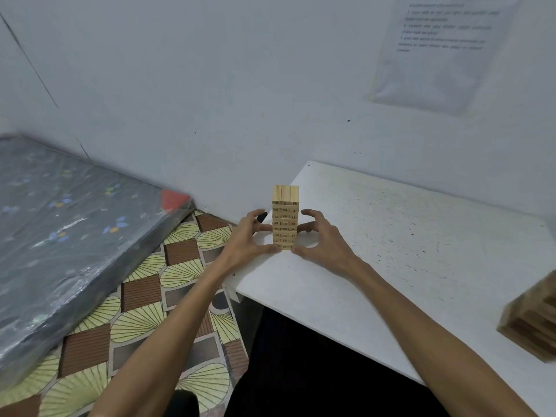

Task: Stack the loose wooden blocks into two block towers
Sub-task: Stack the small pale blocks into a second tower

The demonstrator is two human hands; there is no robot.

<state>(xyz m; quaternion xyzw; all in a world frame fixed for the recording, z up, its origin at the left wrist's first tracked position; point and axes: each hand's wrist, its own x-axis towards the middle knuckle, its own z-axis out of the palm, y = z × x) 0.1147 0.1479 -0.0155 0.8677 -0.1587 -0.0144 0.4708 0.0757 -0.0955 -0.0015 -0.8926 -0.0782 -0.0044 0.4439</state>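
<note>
A tower of numbered wooden blocks (285,218) stands upright near the left edge of the white table (391,251). My left hand (249,236) holds its left side, with curved fingertips at mid-height and the thumb at the base. My right hand (320,236) mirrors it on the right side, fingertips and thumb against the lower layers. The top layers rise free above both hands. A second block tower (531,320) stands at the table's right edge, blurred and partly cut off by the frame.
A white wall runs behind the table, with a printed sheet (436,49) taped up at the right. To the left, a plastic-wrapped mattress (69,236) lies on a patterned floor (156,296). The table's left edge is just beside the tower.
</note>
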